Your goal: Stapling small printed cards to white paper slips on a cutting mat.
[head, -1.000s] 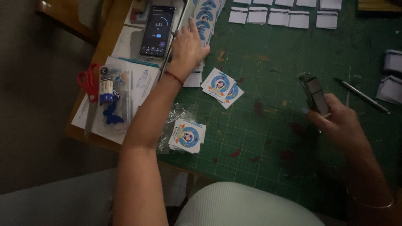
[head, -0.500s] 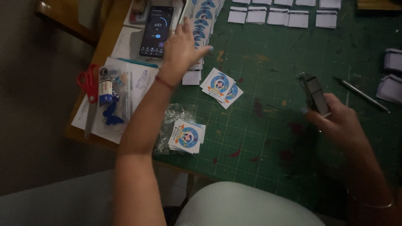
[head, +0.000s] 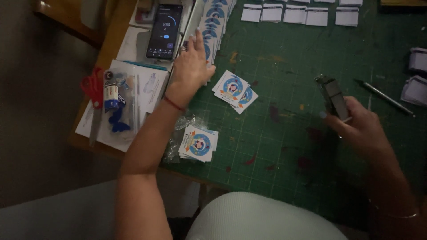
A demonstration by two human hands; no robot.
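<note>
The left hand (head: 192, 66) lay flat and open, fingers spread, on a row of overlapping white square cards with blue round pictures (head: 212, 26) on the green gridded cutting mat (head: 284, 142). Beside its thumb lay two loose matching cards (head: 235, 90). The right hand (head: 362, 129) was clenched around a dark metal stapler (head: 334, 96), pointing away.

Left hand (head: 191, 66) lies flat, fingers (head: 197, 41) spread on a row of round-printed cards (head: 212, 22), smartphone (head: 165, 31) just beside them. Right hand (head: 361, 129) grips a dark stapler (head: 333, 95), fingers wrapped round it, above green cutting mat (head: 289, 146); pen (head: 384, 98) near.
</note>
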